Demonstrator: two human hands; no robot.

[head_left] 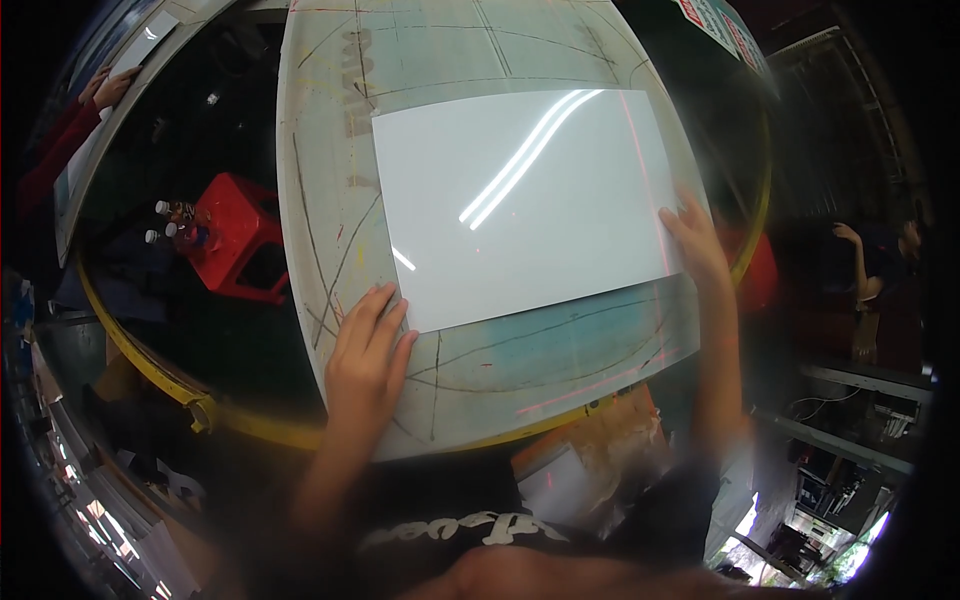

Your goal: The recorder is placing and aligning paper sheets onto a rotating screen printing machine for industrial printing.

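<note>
A glossy white sheet (540, 200) lies on a pale work surface (320, 130) scored with dark pencil-like lines. Two bright lamp reflections cross it, and a thin red light line runs down near its right edge. My left hand (368, 350) rests at the sheet's near left corner, its fingers stretched out and the fingertips beside or on the edge. At the right edge, toward the near corner, my right hand (697, 238) touches the sheet with thumb and fingers apart. Some of its fingertips are hard to make out.
A curved yellow rail (140, 350) rings the work surface. To the left stands a red plastic stool (235, 240) with several capped bottles (180, 225). Another person's hands (112, 88) hold a sheet at the far left. A worn brown board (610, 445) lies below the near edge.
</note>
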